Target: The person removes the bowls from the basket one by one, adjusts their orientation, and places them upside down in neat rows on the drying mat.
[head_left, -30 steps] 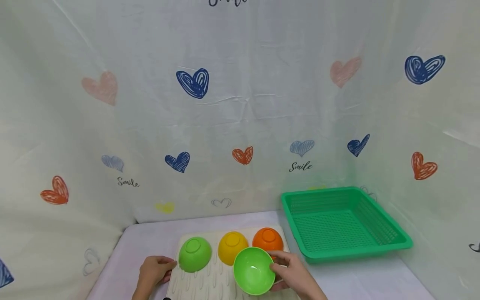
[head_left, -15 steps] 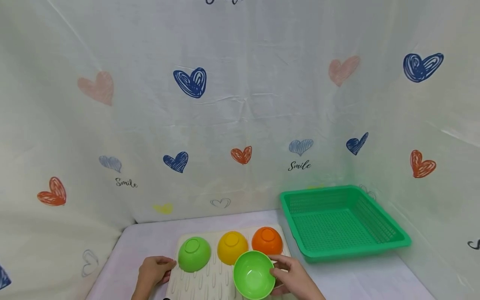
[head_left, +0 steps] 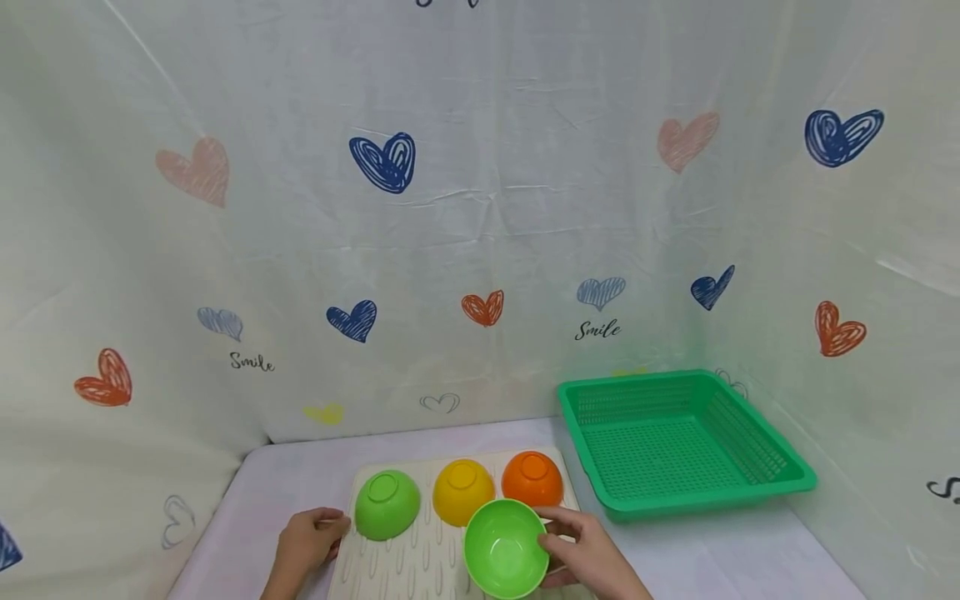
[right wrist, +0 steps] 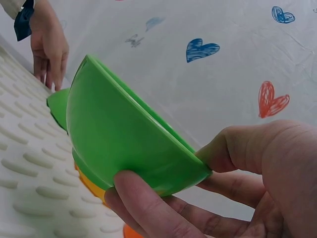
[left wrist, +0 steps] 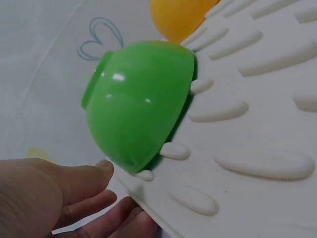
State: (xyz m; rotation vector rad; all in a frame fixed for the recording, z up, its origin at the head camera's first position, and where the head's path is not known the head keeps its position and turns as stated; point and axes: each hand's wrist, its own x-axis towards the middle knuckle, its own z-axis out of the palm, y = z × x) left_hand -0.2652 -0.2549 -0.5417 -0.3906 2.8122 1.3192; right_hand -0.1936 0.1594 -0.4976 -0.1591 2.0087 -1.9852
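My right hand (head_left: 588, 554) holds a light green bowl (head_left: 506, 550) by its rim, tilted so that its inside faces the head camera. In the right wrist view the thumb is at the rim and the fingers (right wrist: 143, 203) lie against the outside of the bowl. My left hand (head_left: 306, 546) is at the left edge of a white ridged mat (head_left: 405, 575), fingertips at that edge. Close by it, a second green bowl (left wrist: 141, 104) sits upside down on the mat. A yellow bowl (head_left: 463, 492) and an orange bowl (head_left: 532, 478) lie upside down along the mat's far side.
A green plastic basket (head_left: 682, 504) with perforated walls stands at the right, just beyond the mat. Beneath everything is a pale tablecloth (head_left: 315, 458). A white curtain (head_left: 420, 358) with printed hearts hangs behind and on both sides.
The held green bowl has dropped slightly toward the person, tilted in the right hand. My left hand and the overturned bowls keep their places; the view shifts slightly.
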